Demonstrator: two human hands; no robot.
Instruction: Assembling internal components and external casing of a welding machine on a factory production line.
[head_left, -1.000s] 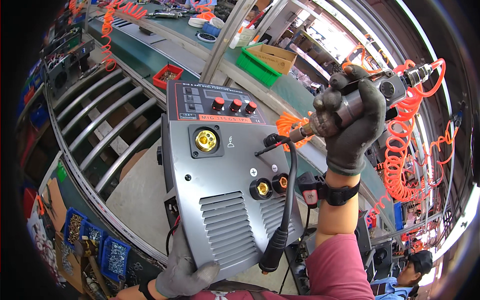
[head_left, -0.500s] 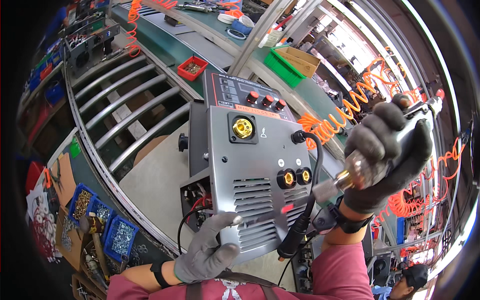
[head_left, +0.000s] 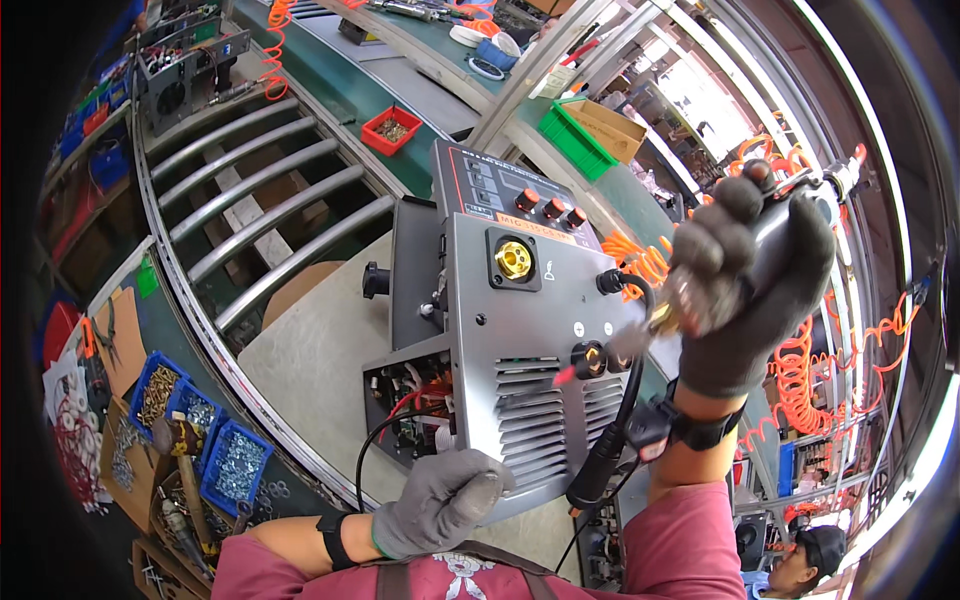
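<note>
A grey welding machine (head_left: 530, 335) stands in front of me, with louvres, a brass socket (head_left: 513, 260) and three red knobs on its control panel. Its left side is uncovered, showing wires (head_left: 415, 400). My left hand (head_left: 440, 505), in a grey glove, is closed at the machine's lower left corner; anything inside its curled fingers is hidden. Raised at the right, my right hand (head_left: 745, 290) in a dark glove grips an air screwdriver (head_left: 690, 305). The tool's front is blurred, and a red spot near its bit shows before the louvres. A black cable plug (head_left: 597, 470) hangs beside them.
At left are a roller conveyor (head_left: 280, 240), blue bins (head_left: 237, 465) of fasteners and a hammer (head_left: 185, 460). Red (head_left: 391, 130) and green (head_left: 578, 135) bins lie beyond. Coiled orange hoses (head_left: 795, 370) hang at right; another person (head_left: 805, 560) is at lower right.
The welding machine appears further right in view. My left hand's fingers have curled in, and it sits slightly further right. My right hand has moved a little left, and the screwdriver's front end is higher.
</note>
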